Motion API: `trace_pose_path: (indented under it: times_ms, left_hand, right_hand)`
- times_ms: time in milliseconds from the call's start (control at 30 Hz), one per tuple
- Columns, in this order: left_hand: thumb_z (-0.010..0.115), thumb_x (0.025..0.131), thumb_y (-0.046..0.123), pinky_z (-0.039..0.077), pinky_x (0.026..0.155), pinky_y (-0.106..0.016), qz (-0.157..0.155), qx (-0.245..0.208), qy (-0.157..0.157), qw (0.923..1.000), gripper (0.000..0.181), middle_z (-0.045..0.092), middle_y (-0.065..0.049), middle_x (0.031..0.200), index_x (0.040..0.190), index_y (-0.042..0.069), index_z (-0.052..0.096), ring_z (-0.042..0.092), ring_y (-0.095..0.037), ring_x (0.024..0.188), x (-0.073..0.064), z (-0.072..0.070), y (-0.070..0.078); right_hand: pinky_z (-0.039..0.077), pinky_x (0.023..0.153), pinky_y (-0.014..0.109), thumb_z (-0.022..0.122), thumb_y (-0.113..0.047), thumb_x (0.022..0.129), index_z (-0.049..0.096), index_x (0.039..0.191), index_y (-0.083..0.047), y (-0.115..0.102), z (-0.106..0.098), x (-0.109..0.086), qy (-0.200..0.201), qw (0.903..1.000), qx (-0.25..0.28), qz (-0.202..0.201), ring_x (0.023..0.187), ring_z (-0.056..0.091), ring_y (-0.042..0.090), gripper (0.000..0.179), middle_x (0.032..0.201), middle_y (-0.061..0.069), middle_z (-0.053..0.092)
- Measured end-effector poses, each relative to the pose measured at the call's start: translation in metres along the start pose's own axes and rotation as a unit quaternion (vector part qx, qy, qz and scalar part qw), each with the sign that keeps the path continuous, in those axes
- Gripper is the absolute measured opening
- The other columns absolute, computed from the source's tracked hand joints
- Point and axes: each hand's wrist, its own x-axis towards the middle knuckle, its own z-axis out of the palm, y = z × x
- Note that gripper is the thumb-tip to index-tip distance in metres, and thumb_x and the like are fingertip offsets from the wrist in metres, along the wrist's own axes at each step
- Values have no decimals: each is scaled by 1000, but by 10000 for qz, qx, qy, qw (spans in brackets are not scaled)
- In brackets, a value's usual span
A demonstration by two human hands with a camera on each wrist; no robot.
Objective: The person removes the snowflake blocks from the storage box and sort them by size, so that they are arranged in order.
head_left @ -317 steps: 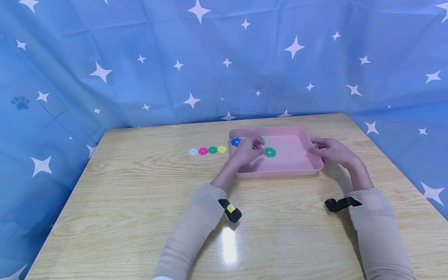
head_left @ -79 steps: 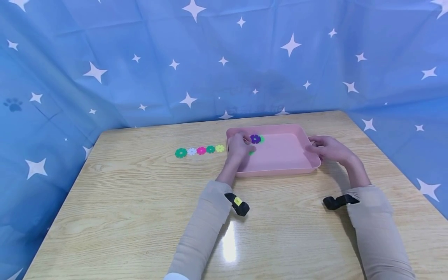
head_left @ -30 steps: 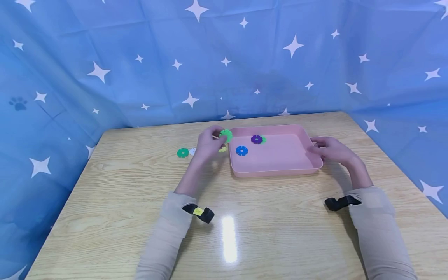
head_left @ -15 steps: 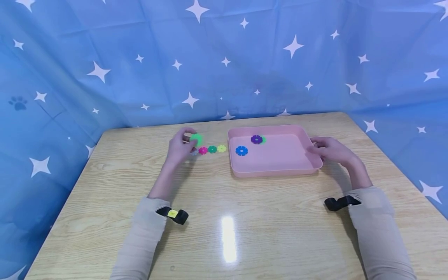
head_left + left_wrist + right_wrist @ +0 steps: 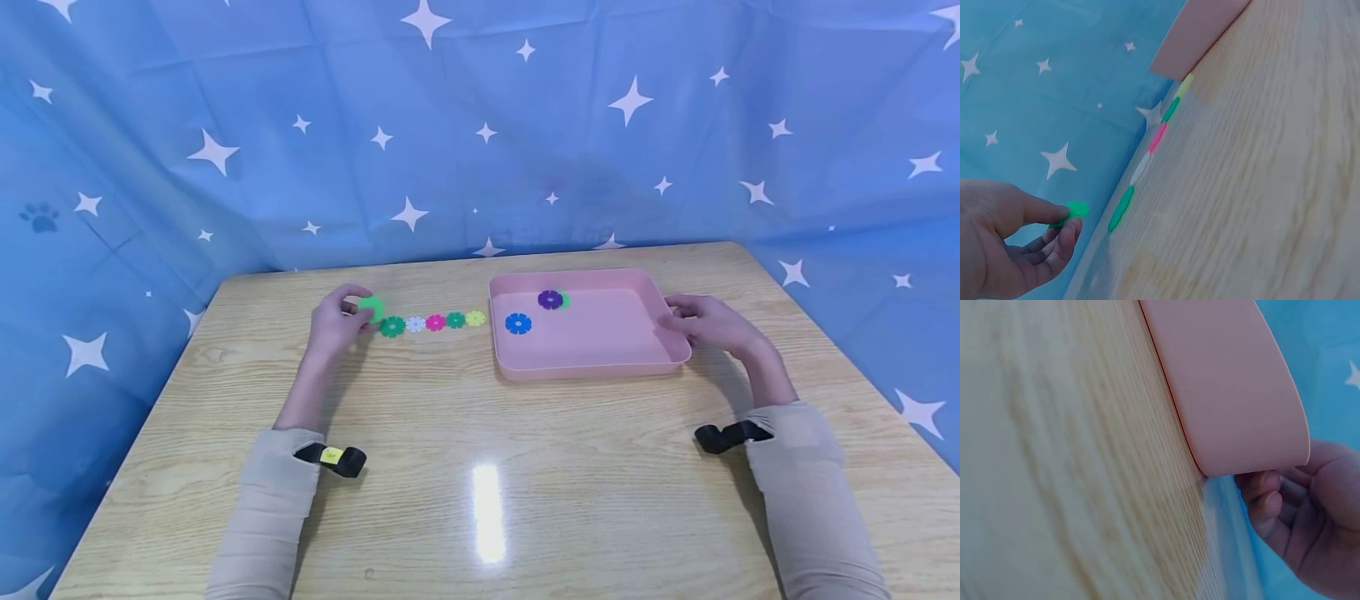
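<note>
Between thumb and fingertips my left hand (image 5: 335, 323) pinches a bright green notched plastic disc (image 5: 372, 308), above the left end of a row of discs. That row runs dark green disc (image 5: 392, 327), white disc (image 5: 416, 324), pink disc (image 5: 436, 322), green disc (image 5: 455, 320) and yellow disc (image 5: 476, 318). My right hand (image 5: 708, 321) grips the right wall of the pink tray (image 5: 592, 371), thumb over the rim and fingers outside. Inside the tray lie a blue disc (image 5: 518, 323) and a purple disc (image 5: 550, 300), which partly covers a light green disc (image 5: 566, 300).
The wooden table (image 5: 420, 467) carries the tray and the row. Its back edge meets a blue star-printed curtain (image 5: 337, 125). The tray's left wall stands just right of the yellow disc.
My left hand took the bright green disc out of the tray and carried it left past the row. Earlier, the dark green disc joined the row's left end. My right hand stayed on the tray.
</note>
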Motion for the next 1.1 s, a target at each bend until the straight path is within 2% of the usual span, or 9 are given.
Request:
trace_pose_path:
  times_ms: [133, 233, 367, 533, 900, 1100]
  left_hand:
    - [62, 99, 8, 51, 57, -26, -104, 304, 23, 9995, 33, 55, -10, 85, 131, 1, 60, 69, -28, 81, 1, -5, -6]
    - [63, 98, 8, 45, 52, -24, -152, 468, 36, 9988, 33, 56, -10, 84, 130, 2, 61, 68, -25, 77, 1, -7, -9]
    - [64, 98, 9, 47, 58, -27, -139, 884, 102, 9959, 33, 59, -11, 85, 130, 2, 62, 65, -23, 74, -1, -8, -12]
    - [65, 98, 13, 45, 68, -32, -154, 1263, 156, 9918, 33, 59, -12, 93, 130, 2, 63, 57, -21, 80, -2, -8, -13]
    - [66, 98, 16, 46, 79, -39, -124, 1442, 65, 9894, 35, 62, -24, 113, 129, 0, 64, 57, -33, 102, -1, -6, -18]
    - [66, 98, 16, 46, 80, -41, -176, 1369, 12, 9904, 36, 60, -23, 113, 129, -1, 63, 56, -33, 100, -2, -5, -19]
  right_hand:
    - [48, 66, 35, 55, -24, 105, 39, 149, 7, 1, 0, 1, 9, 10000, -29, -21, 69, 54, 18, 56, 101, 17, 60]
    - [47, 65, 35, 55, -23, 105, 38, 150, 7, 4, 1, 2, -1, 10000, -41, -25, 69, 54, 18, 56, 101, 17, 60]
    - [47, 65, 35, 54, -23, 106, 37, 150, 7, 5, 0, 3, -14, 10000, -40, -7, 69, 54, 19, 57, 101, 17, 60]
    - [48, 65, 35, 55, -23, 105, 37, 150, 7, 3, 0, 3, -19, 10000, -5, -19, 68, 54, 18, 56, 98, 16, 60]
    - [49, 67, 34, 56, -25, 105, 39, 149, 7, 0, 0, 2, -22, 10000, -64, 11, 72, 56, 18, 57, 102, 17, 62]
    - [50, 66, 35, 56, -24, 105, 38, 150, 7, 1, 0, 1, -47, 10000, 19, 6, 71, 56, 17, 57, 103, 18, 61]
